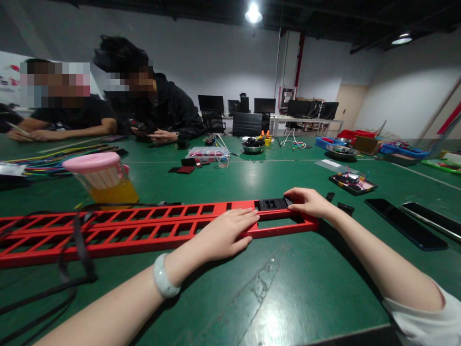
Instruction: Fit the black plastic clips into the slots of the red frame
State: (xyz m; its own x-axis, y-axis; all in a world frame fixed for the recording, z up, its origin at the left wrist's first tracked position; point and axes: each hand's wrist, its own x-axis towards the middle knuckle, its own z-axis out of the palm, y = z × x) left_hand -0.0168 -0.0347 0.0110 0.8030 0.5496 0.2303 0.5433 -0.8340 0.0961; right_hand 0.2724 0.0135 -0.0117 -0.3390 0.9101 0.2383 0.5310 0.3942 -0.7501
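A long red metal frame (144, 226) with many slots lies across the green table (252, 293). My left hand (225, 233) lies flat on its near rail, fingers stretched out, with a pale bangle on the wrist. My right hand (308, 202) rests at the frame's right end, its fingertips pinching a small black part (275, 203) set in the frame's far rail. Two more small black parts (340, 204) lie just right of that hand.
A pink-lidded jar with yellow liquid (103, 180) stands behind the frame. Black cables (72, 259) cross its left part. Dark flat panels (405, 223) lie at right, with a small tray (353, 182) behind them. Two people (158, 113) sit at the far left.
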